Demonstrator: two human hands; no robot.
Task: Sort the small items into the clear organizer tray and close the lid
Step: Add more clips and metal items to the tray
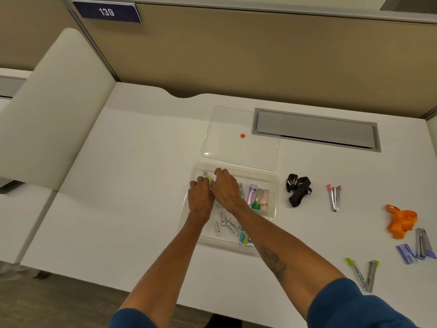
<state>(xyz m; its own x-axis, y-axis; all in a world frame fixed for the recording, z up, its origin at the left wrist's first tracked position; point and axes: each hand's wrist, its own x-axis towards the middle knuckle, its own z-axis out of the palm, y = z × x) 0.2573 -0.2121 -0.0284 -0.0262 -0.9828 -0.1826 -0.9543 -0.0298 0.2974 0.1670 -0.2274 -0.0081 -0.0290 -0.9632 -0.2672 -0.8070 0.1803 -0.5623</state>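
Both hands meet over the upper-left compartment of the clear organizer tray (275,183) at the worktop's (142,162) centre. The left hand (201,197) pinches a yellow-tipped stapler (209,180); the right hand (225,185) curls beside it, grip unclear. The lid (241,138) lies open at 12 o'clock. Black straps (298,191), a pink stapler (334,197) and orange ribbon (400,221) lie at 3 o'clock.

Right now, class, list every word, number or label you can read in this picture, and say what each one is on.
"139": white digits on the dark blue sign on the partition's top edge.
Small white tubes in the organizer tray: dark print, too small to read.
Blue and yellow packet in the tray: print unreadable.
The lid has a red dot, no text.
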